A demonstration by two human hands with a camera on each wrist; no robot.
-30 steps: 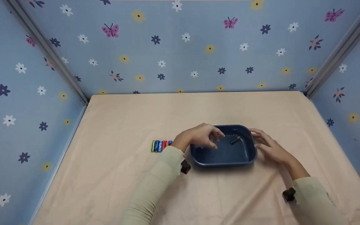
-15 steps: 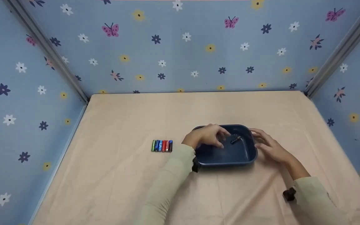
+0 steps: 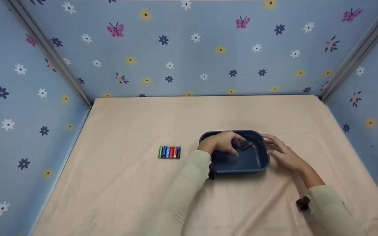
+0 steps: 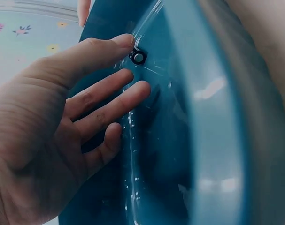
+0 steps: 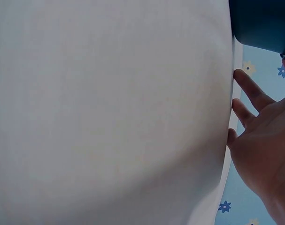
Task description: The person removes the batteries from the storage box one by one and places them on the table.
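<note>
A dark blue rectangular tub (image 3: 246,162) stands right of the middle of the table. Inside, toward its right end, lies a dark battery (image 3: 247,146) with a coppery end. My left hand (image 3: 224,141) reaches in over the tub's left side, thumb and fingers spread apart with nothing between them. In the left wrist view the thumb tip overlaps the end of the battery (image 4: 138,57). My right hand (image 3: 285,155) is at the tub's right wall, fingers extended along its outside. The right wrist view shows that hand (image 5: 266,126) beside a corner of the tub (image 5: 262,23).
A tidy row of several coloured batteries (image 3: 169,152) lies on the cloth left of the tub. A pale peach cloth (image 3: 126,131) with some creases covers the table. Blue flowered panels (image 3: 189,49) enclose the back and both sides.
My left hand has moved rightward inside the tub, closer to the dark battery, and its forearm now leaves the whole battery row uncovered. The right hand has stayed in place.
</note>
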